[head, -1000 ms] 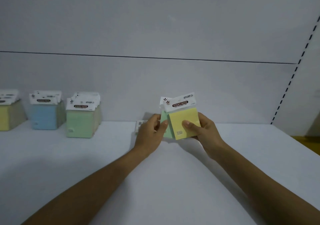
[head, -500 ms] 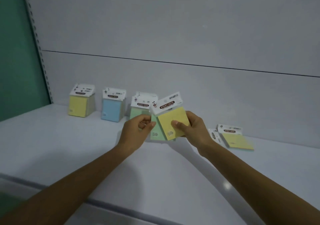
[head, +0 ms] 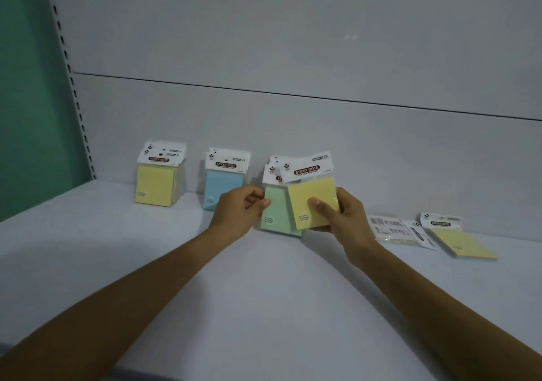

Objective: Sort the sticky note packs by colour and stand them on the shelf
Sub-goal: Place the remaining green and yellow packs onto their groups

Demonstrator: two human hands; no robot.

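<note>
Yellow pack (head: 312, 201) shifted left, pinched between right-hand fingers (head: 321, 206).

Yellow pack (head: 312, 203) w/ white header; green pack (head: 275, 213); blue pack (head: 220, 185) — shelf (head: 264, 292) white.

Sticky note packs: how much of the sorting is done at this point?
Done: a yellow group and a blue group stand at the back wall. In hand: the left hand holds a green pack, the right hand a yellow pack. Left: loose packs lying flat on the shelf to the right.
</note>
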